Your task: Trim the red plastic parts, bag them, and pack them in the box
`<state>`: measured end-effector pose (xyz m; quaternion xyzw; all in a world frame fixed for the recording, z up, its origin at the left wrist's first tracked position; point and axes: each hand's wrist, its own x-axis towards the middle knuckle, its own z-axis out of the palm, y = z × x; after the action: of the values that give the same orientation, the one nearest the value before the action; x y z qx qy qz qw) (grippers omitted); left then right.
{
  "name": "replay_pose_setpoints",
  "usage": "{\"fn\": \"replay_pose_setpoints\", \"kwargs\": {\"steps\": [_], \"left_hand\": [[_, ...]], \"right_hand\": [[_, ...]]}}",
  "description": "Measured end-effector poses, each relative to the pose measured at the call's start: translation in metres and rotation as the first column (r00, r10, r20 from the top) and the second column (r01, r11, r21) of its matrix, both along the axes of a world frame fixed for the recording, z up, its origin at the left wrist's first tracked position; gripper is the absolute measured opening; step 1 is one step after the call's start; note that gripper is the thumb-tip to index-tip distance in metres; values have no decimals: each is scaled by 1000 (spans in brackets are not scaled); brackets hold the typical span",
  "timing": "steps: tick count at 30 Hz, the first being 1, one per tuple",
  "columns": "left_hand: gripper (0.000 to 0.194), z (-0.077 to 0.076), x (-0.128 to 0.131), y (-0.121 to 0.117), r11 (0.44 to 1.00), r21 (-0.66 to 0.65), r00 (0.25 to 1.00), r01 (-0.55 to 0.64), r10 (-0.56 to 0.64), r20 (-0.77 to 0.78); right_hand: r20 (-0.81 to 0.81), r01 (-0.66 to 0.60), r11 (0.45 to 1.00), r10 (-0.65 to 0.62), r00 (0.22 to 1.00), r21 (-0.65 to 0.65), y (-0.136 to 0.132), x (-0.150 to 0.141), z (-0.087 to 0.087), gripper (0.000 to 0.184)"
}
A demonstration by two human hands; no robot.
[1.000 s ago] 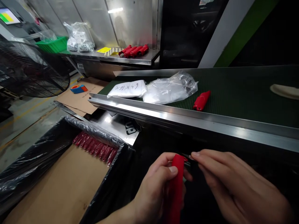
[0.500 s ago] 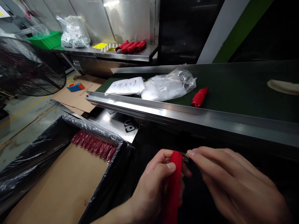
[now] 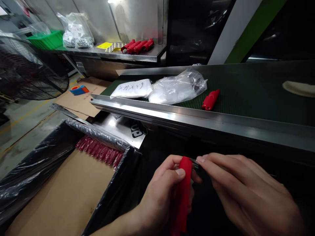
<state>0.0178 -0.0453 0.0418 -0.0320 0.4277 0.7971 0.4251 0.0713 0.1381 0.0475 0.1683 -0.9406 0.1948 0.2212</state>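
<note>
My left hand (image 3: 159,193) is wrapped round a long red plastic part (image 3: 184,193), its thumb pressed on the near face close to the top end. The part stands nearly upright, with its lower end near the bottom of the view. Beside it my right hand (image 3: 251,190) is closed, thumb and fingertips pinching a small, thin metal piece (image 3: 195,162) that touches the red part's upper right edge. What kind of piece it is I cannot tell. The right hand's other fingers are curled and partly hidden.
Ahead runs a green conveyor belt (image 3: 246,95) with a metal rail, carrying plastic bags (image 3: 177,88) and a red part (image 3: 211,99). Several red parts (image 3: 137,46) lie on a metal shelf. At lower left, a black-lined box (image 3: 118,173) holds wrapped red pieces (image 3: 99,150). A fan (image 3: 31,68) stands left.
The view has shifted slightly. Both hands keep almost the same place and grip, and the red part's top sits a little higher in view.
</note>
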Motion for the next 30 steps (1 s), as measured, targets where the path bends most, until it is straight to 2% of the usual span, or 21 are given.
{"fn": "replay_pose_setpoints", "kwargs": {"steps": [4,10,14,20,24,30], "left_hand": [[22,-1,-1,0,999,-31,1000,19,-19,-21],[17,2,-6,2,999,-10,998,-48,48,27],[16,5,-10,3,999,-4,998,-44,44,42],[18,6,-19,4,999,-1,998,-47,47,-48],[17,3,-25,8,996,34,992,-84,87,-96],[17,3,-34,12,995,51,988,-91,97,-120]], "right_hand": [[11,-2,999,2,1000,-43,-4,0,0,44],[1,-47,998,47,999,36,-4,9,-1,42],[33,-51,998,50,998,26,-6,15,-3,43],[10,-118,986,118,993,117,-5,19,-9,48],[13,-137,982,136,991,131,-6,24,-15,53],[-47,-120,981,129,991,152,-13,29,-18,46]]}}
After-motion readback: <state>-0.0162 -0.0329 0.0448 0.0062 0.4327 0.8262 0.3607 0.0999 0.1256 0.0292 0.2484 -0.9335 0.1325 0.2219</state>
